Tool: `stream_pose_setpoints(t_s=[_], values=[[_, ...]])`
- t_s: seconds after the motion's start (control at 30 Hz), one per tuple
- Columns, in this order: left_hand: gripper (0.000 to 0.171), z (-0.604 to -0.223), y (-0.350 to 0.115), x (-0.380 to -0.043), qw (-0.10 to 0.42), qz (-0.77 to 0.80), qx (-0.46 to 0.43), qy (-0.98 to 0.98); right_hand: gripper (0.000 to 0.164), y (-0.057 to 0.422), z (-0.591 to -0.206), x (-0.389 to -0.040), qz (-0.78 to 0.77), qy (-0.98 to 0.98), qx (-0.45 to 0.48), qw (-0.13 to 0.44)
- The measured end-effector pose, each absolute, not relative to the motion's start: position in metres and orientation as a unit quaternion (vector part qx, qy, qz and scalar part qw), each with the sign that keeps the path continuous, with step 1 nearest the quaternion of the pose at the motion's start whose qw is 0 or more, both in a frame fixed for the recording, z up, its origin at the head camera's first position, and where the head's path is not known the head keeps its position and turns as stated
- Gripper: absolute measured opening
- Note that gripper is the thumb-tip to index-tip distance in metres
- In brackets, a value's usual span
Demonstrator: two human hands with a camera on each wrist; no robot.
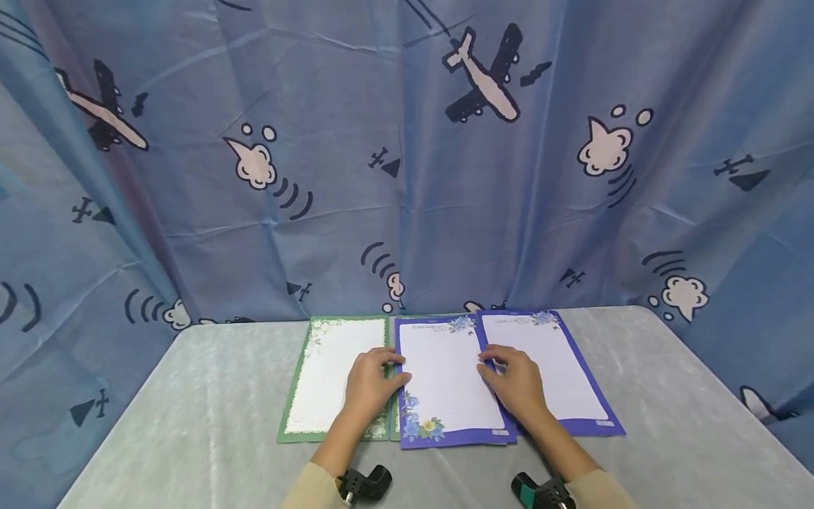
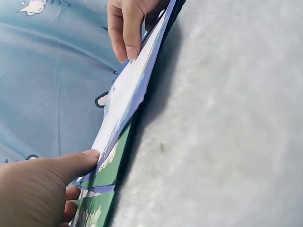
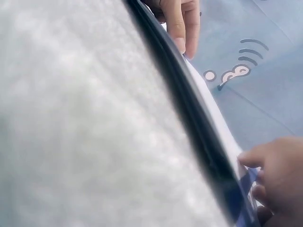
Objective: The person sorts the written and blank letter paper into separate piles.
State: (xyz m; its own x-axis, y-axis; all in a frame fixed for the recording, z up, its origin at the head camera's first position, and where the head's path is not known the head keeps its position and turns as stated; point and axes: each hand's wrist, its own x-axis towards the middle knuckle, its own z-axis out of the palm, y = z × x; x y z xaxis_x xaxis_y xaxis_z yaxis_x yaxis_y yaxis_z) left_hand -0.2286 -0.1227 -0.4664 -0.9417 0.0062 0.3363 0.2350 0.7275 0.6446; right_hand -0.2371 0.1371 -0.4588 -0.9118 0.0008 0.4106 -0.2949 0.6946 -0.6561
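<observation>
My left hand (image 1: 371,382) pinches the left edge of a purple-bordered sheet of paper (image 1: 445,382) with blue and yellow flowers in its corner. At the sheet's opposite edge, my right hand (image 1: 514,378) pinches between thumb and fingers. This sheet overlaps green-bordered paper (image 1: 333,353) on its left and a second purple-bordered sheet (image 1: 550,367) on its right. In the left wrist view, the left thumb (image 2: 78,165) lies on top of the paper edge with fingers below. The right wrist view shows the right hand (image 3: 281,175) blurred at the near edge.
Everything lies on a table with a pale grey cloth (image 1: 210,410). A blue curtain (image 1: 337,177) printed with planes and clouds hangs behind the table's far edge. Black wrist devices (image 1: 365,484) sit on both wrists at the near side.
</observation>
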Motion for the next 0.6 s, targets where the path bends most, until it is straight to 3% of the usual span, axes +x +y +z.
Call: stream_pose_setpoints(t_s=[0.6], values=[[0.020, -0.4655, -0.1222, -0.2266, 0.165, -0.374, -0.063, -0.910, 0.016, 0.1374, -0.4601, -0.2389, 0.427, -0.889, 0.053, 0.155]])
